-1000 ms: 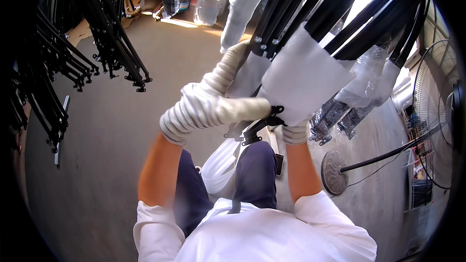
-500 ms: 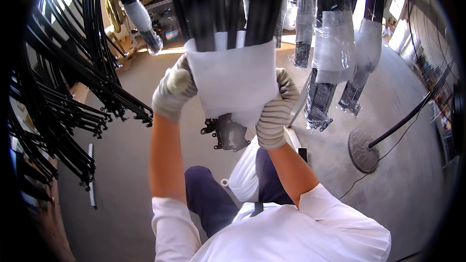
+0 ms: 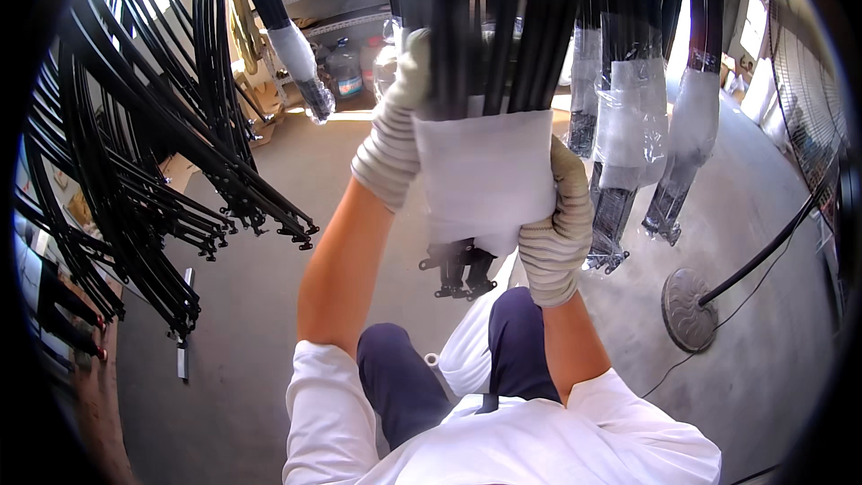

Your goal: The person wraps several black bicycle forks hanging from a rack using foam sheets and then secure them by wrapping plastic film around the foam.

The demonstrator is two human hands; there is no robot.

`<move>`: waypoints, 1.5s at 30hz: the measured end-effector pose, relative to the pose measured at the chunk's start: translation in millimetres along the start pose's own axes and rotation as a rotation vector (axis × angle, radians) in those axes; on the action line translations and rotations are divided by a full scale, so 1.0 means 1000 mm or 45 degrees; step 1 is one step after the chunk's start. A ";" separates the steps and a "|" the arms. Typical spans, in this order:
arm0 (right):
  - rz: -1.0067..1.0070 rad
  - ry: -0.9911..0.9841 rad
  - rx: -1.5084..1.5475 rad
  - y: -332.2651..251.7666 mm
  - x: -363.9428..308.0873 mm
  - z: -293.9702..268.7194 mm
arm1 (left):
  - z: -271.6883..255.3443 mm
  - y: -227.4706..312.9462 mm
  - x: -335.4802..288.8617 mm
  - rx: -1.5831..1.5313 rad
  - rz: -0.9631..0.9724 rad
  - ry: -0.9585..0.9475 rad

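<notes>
Foam sheet [image 3: 485, 171], white, rectangular: right hand [image 3: 558, 235] clamps it, seemingly alone; left hand [image 3: 398, 121], risen beside long black bars [image 3: 539, 54], grip unclear.

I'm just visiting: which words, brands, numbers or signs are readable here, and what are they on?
No text is readable in this view.
Blue label on the clear plastic bottle: too small and blurred to read.
White foam wrap: no print visible.
Fan's round base: a raised pattern, no legible lettering.
</notes>
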State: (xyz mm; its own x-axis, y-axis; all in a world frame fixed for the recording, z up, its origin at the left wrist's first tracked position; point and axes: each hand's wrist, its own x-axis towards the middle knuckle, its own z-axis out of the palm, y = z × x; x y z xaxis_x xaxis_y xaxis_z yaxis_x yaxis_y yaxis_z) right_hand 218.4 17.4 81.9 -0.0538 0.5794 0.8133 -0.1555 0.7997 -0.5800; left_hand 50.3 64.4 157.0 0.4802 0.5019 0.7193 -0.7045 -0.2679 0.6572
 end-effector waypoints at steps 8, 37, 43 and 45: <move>0.097 0.468 0.373 0.005 -0.006 0.017 | 0.053 -0.015 -0.049 0.196 0.053 0.634; 0.144 0.178 0.386 0.004 0.002 0.043 | 0.025 -0.003 -0.079 0.780 -0.408 0.509; 0.163 -0.083 -0.084 -0.015 0.020 0.007 | 0.018 -0.010 -0.080 0.634 -0.139 0.497; 0.248 -0.069 -0.315 -0.025 0.019 -0.001 | 0.019 -0.006 -0.088 0.842 -0.113 0.582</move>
State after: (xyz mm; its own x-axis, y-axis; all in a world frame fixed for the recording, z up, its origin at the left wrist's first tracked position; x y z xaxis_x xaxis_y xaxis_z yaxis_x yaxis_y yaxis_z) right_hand 222.2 8.6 111.9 -0.1127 0.7215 0.6831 0.1076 0.6923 -0.7135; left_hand 22.6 6.0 94.0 0.1576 0.7925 0.5892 -0.1502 -0.5705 0.8075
